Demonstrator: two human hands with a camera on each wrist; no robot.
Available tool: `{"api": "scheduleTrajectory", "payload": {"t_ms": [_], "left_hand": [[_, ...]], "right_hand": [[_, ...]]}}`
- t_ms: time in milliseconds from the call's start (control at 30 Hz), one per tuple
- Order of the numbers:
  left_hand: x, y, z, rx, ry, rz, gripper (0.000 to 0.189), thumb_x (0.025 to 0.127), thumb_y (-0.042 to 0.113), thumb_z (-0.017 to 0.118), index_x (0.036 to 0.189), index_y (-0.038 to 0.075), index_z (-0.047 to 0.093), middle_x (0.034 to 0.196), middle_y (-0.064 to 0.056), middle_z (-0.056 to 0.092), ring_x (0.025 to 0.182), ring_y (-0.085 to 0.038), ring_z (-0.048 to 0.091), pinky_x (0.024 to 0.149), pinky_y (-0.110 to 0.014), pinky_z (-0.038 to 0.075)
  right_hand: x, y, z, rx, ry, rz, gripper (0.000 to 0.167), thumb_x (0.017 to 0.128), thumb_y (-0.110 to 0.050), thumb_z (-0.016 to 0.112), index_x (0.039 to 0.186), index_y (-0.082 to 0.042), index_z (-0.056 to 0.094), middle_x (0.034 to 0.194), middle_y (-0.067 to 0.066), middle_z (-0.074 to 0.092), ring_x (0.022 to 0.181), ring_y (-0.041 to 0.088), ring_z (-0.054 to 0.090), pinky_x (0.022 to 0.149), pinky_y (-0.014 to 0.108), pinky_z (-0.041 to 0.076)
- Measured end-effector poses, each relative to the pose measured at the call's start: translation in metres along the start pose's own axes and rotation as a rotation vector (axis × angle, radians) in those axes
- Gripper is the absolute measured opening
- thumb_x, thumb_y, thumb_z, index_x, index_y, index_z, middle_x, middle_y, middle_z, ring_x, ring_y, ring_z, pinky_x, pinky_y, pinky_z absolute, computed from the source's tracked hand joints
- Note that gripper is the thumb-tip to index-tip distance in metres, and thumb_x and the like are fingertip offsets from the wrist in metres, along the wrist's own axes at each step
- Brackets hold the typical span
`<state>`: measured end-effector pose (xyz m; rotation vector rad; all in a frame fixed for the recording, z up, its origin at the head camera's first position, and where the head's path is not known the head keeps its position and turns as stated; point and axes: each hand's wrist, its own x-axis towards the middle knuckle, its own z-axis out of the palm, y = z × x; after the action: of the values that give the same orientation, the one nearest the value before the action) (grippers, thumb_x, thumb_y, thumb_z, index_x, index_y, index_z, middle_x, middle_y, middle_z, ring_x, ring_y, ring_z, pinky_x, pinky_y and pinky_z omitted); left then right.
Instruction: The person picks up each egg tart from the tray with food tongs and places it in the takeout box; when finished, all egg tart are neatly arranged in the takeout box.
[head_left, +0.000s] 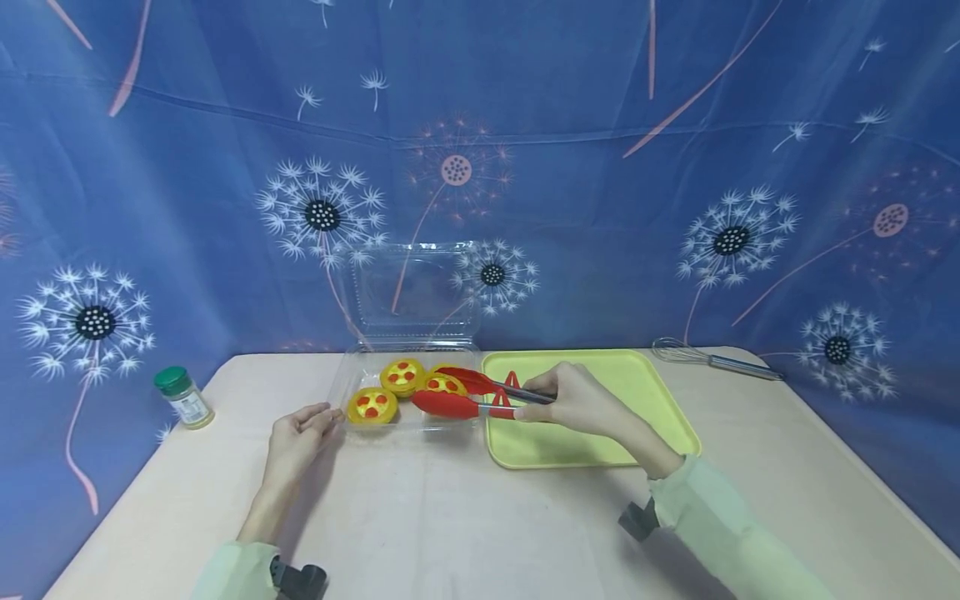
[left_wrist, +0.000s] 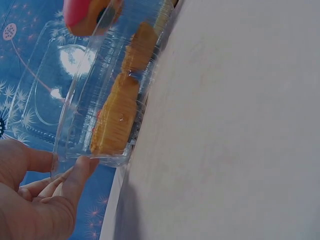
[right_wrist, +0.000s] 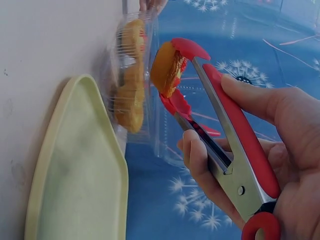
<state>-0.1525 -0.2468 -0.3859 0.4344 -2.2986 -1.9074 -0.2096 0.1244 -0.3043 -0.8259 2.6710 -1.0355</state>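
My right hand (head_left: 581, 402) grips a pair of red-tipped metal tongs (right_wrist: 246, 142). Between the tong tips is a round yellow egg tart-like pastry with red spots (right_wrist: 164, 70), raised above the clear hinged plastic container (head_left: 347, 379). Inside the container sit more such pastries, one at the front left (head_left: 372, 406) and one behind it (head_left: 402, 375); the tongs partly hide what lies to the right. At the container's front left corner, my left hand (head_left: 296, 442) pinches the rim between thumb and fingers. The container's lid (head_left: 412, 292) stands upright at the back.
Right of the container, and close to it, lies a pale yellow tray (head_left: 585, 450), partly under my right hand. A whisk (head_left: 720, 361) rests at the back right. At the far left stands a green-capped jar (head_left: 186, 400). A blue patterned cloth (head_left: 570, 208) hangs behind the table.
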Motion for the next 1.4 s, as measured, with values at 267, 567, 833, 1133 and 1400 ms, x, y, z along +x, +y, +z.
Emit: {"api": "scheduleTrajectory", "payload": {"t_ms": [267,567,833,1133,1400], "left_hand": [[0.001,0.003,0.002,0.015,-0.004,-0.008,0.045,0.102,0.010,0.046,0.138,-0.016,0.040,0.132,-0.028,0.055,0.091,0.005,0.062,0.085,-0.011,0.053],[0.001,0.003,0.003,-0.028,-0.009,0.003,0.045,0.102,0.008,0.044,0.137,-0.019,0.038,0.132,-0.031,0.053,0.087,0.008,0.062,0.085,-0.011,0.054],[0.000,0.001,0.001,-0.027,-0.007,0.009,0.044,0.103,0.007,0.043,0.137,-0.019,0.039,0.133,-0.031,0.051,0.086,0.009,0.061,0.086,-0.011,0.053],[0.001,0.002,0.001,0.004,-0.010,-0.016,0.045,0.104,0.010,0.042,0.140,-0.016,0.037,0.135,-0.029,0.051,0.101,-0.002,0.063,0.089,-0.013,0.053],[0.002,0.002,0.000,0.020,-0.011,-0.025,0.045,0.104,0.011,0.042,0.141,-0.015,0.037,0.136,-0.028,0.051,0.110,-0.010,0.062,0.090,-0.015,0.053]], "right_hand": [[0.013,0.001,0.007,0.010,-0.022,0.036,0.018,0.080,-0.024,0.080,0.090,-0.009,0.077,0.062,-0.007,0.061,0.055,0.009,0.040,0.048,0.021,0.030],[0.025,-0.003,0.009,-0.035,-0.067,0.013,0.013,0.081,-0.026,0.079,0.082,-0.013,0.077,0.056,-0.009,0.051,0.054,0.008,0.035,0.048,0.020,0.025],[0.031,-0.012,0.013,-0.079,-0.075,0.014,0.012,0.080,-0.022,0.079,0.074,-0.014,0.073,0.052,-0.011,0.046,0.051,0.006,0.031,0.047,0.020,0.022],[0.033,-0.014,0.017,-0.116,-0.051,0.013,0.015,0.079,-0.023,0.080,0.072,-0.013,0.072,0.051,-0.009,0.042,0.050,0.008,0.029,0.047,0.021,0.022],[0.036,-0.019,0.020,-0.174,-0.043,0.023,0.019,0.078,-0.023,0.082,0.070,-0.011,0.069,0.049,-0.008,0.034,0.047,0.009,0.025,0.044,0.022,0.018]]}}
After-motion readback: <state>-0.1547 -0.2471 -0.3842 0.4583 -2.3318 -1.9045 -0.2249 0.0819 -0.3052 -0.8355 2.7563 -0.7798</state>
